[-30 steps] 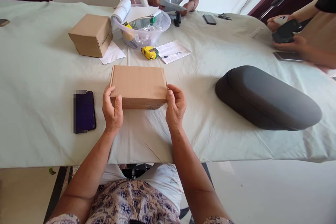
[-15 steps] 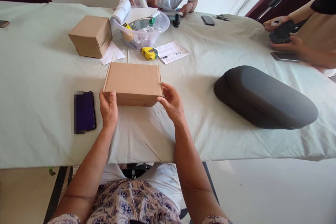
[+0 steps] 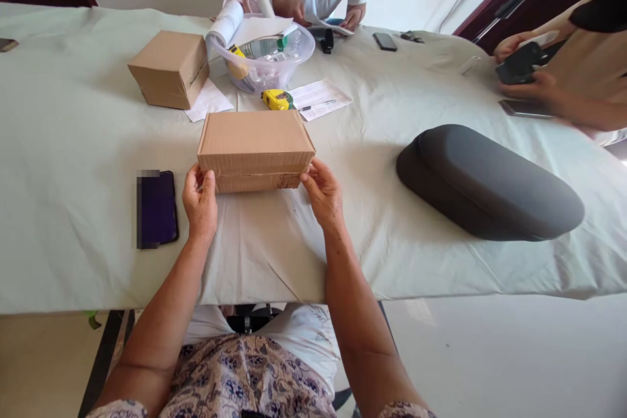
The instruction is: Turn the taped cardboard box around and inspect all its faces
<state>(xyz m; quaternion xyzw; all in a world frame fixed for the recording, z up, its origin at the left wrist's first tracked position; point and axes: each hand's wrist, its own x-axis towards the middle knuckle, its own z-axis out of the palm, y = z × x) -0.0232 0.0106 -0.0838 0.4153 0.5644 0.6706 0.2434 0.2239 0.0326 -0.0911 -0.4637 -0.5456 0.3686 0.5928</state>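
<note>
A closed brown cardboard box (image 3: 257, 134) is gripped between my two hands over the cloth-covered table (image 3: 274, 255). Its front side faces me, with a seam across it and dark scribbled marks at the lower right. My left hand (image 3: 200, 206) grips the front left corner, thumb on the front side. At the front right corner my right hand (image 3: 324, 194) holds the box with its thumb on the front and fingers round the side. Left of my left hand lies a dark phone (image 3: 159, 209). Whether the underside touches the cloth I cannot tell.
Behind are another cardboard box (image 3: 169, 68), a plastic basin (image 3: 269, 68) of odds and ends, a yellow tape measure (image 3: 277, 99) and a paper with a pen (image 3: 321, 99). A dark grey case (image 3: 490, 183) lies right. Two people are at the table, one holding a dark device (image 3: 520, 64).
The held box has tipped back, so more of its front side and the scribbled marks show. Both hands have kept their hold. The person at the back has lowered the sheet slightly.
</note>
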